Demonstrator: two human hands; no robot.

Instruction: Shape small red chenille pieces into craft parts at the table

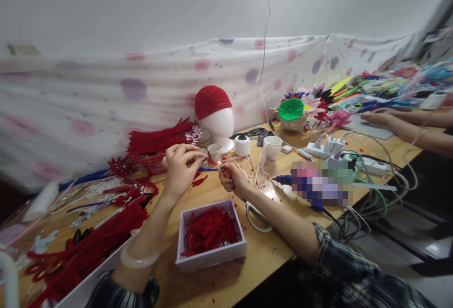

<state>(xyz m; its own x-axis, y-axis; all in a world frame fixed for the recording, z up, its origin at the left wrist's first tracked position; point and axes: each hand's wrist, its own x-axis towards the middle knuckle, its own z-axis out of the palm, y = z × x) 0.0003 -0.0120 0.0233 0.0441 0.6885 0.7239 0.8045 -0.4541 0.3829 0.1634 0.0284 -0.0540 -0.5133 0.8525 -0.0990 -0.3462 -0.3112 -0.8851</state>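
Observation:
My left hand [182, 164] is raised over the table, its fingertips pinched on a short red fuzzy stem [211, 161], probably pipe cleaner. Facing it, my right hand [233, 180] is closed around a small lighter [222, 168], with a bright spot at its top beside the stem's tip. Most of the lighter is hidden by my fingers. Below both hands, a white box [212, 264] holds a heap of red fuzzy pieces. Scissors [260, 223] lie right of the box, partly under my right forearm.
A white foam head [221, 126] with a red cap [213, 101] stands behind paper cups [272, 147]. Red stems [159, 140] fill a basket at left. A blue glue gun [283, 180], power strips [323, 147] and cables lie right. Another person's hand [380, 115] rests farther right.

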